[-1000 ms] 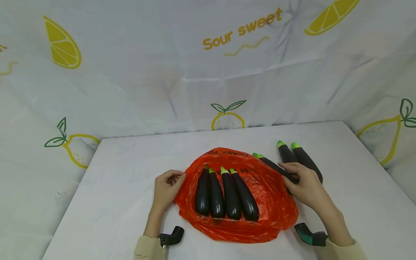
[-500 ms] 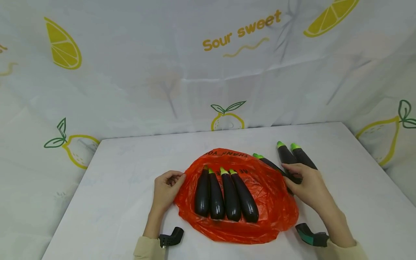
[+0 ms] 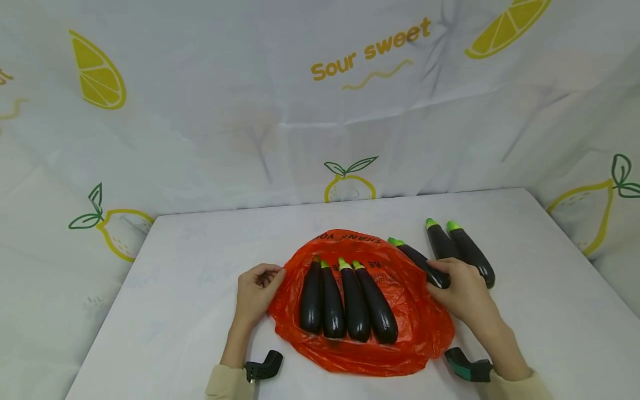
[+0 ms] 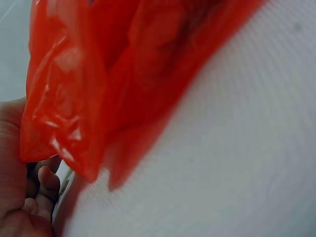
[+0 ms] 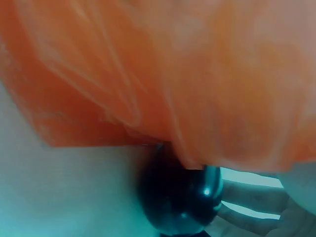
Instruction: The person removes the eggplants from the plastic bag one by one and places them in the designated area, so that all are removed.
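Note:
A red plastic bag [image 3: 415, 319] lies spread on the table, with several dark eggplants [image 3: 357, 303] side by side on it. At the bag's left edge my left hand [image 3: 254, 293] pinches the film between thumb and fingers; the left wrist view shows the bag [image 4: 64, 98] hanging from that hand [image 4: 12, 182]. My right hand [image 3: 464, 290] grips the bag's right edge. Its fingertips lie by the rounded end of a loose eggplant [image 3: 419, 262], which shows below the bag in the right wrist view as a shiny dark end [image 5: 180, 197]. The bag partly hides the right fingers.
Beyond the right hand lie two more eggplants, a left one [image 3: 441, 240] and a right one [image 3: 472, 254], close together. The white table [image 3: 165, 300] meets a lemon-print cloth [image 3: 200, 139] at its back edge.
My right hand has shifted slightly left and down, drawing the bag's right edge inward. More of the loose eggplant's rounded end now shows. The left hand stays put.

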The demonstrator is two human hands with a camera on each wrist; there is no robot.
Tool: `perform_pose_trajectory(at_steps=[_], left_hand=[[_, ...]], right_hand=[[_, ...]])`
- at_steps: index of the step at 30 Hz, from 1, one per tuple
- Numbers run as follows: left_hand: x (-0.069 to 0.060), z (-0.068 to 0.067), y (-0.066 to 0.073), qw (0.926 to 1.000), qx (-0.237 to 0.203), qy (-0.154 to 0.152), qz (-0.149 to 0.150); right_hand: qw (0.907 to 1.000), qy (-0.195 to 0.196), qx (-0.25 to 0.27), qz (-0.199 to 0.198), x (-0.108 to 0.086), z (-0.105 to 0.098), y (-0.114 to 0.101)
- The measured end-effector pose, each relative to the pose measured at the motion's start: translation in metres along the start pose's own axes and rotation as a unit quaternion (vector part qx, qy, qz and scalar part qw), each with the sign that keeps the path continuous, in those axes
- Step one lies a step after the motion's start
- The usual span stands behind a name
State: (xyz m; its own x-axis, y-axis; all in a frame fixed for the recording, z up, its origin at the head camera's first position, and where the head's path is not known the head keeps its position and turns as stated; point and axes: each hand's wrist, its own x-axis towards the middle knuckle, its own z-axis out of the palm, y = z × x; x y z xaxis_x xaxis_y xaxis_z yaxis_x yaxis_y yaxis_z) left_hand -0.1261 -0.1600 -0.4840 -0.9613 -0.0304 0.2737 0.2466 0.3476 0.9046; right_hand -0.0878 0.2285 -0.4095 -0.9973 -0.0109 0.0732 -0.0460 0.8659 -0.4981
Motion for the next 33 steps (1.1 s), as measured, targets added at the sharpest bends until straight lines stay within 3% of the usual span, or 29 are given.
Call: perform_pose_trajectory(at_steps=[6, 14, 24, 33], left_hand=[[0.0, 0.0, 0.0, 1.0, -0.002, 0.001, -0.002], [0.0, 0.0, 0.0, 1.0, -0.001, 0.002, 0.0], [-0.001, 0.0, 0.0, 1.0, -0.002, 0.002, 0.003], [0.0, 0.0, 0.0, 1.0, 0.001, 0.002, 0.004]], right_hand=[[0.9999, 0.014, 0.007, 0.008, -0.001, 0.003, -0.003], [0.9962, 0.087, -0.004, 0.001, -0.004, 0.012, -0.011], [0.9894, 0.144, -0.016, 0.0, -0.001, 0.025, -0.013], [0.9858, 0.166, -0.011, 0.019, -0.001, 0.026, -0.011]])
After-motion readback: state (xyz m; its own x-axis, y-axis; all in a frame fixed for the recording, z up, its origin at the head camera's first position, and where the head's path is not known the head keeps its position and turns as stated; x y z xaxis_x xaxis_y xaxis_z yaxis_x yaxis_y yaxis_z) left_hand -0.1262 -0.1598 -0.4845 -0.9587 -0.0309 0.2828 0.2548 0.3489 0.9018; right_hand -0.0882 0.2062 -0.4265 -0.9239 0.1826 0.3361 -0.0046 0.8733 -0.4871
